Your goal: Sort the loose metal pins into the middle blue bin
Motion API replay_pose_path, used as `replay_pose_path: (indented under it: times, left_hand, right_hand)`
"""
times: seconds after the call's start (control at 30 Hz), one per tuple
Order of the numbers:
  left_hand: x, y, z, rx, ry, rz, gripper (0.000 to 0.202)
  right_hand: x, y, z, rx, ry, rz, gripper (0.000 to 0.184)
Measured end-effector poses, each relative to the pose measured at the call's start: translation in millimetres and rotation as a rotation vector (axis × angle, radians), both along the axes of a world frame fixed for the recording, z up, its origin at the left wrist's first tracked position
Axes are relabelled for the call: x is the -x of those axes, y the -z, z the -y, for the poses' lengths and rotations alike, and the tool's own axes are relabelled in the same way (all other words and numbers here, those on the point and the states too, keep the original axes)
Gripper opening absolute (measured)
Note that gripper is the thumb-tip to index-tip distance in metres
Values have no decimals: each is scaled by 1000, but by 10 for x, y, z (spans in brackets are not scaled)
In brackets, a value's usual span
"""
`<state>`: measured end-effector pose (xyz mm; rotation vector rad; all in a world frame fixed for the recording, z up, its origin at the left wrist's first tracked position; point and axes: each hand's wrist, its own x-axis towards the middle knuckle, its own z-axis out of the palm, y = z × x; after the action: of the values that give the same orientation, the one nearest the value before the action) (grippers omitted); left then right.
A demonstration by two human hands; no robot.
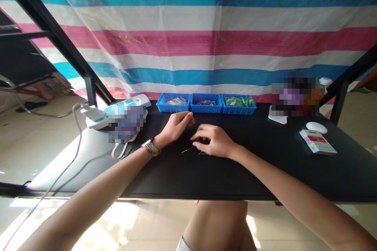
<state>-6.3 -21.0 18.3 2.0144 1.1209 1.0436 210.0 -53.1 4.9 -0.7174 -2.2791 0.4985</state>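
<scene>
My left hand (176, 125) is over the black table, a little in front of the blue trays. Its fingers are curled closed, and whatever may be inside them is hidden. My right hand (216, 140) hovers low to its right, thumb and index finger bent towards each other with a small gap. Just below those fingertips lies a thin metal pin like a blind rivet (187, 150). More thin pins (202, 153) show partly under the right hand. Behind the hands, a blue tray (206, 108) contains many similar metal pins.
Flanking it are a blue tray (172, 108) of clear plastic bags and another (239, 110) of green bags. A power strip (129, 104), cable and blurred item are at left. A red-and-white box (318, 142), white round object (316, 127) and bottle stand right. Black frame posts flank the table.
</scene>
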Motion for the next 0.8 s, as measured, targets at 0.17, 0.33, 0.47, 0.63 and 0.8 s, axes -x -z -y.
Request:
replay_pose_path:
  times: [0.17,0.33,0.47,0.63,0.8]
  left_hand:
    - [-6,14,-1,4,-4,2,54]
    - [-11,25,-4,12,33,-2,52]
    - [-6,-16,9,21,82,-26,49]
    - [-14,-60,18,49,180,-36,42]
    - [-23,10,-17,1,132,-16,33]
  right_hand:
    - [254,30,156,-196,-106,215,14]
    - [212,1,111,-307,-76,247,10]
    - [111,-21,14,-155,16,-50,12]
    - [14,24,-180,390,139,-532,9]
    - [-43,45,-258,498,200,-604,21]
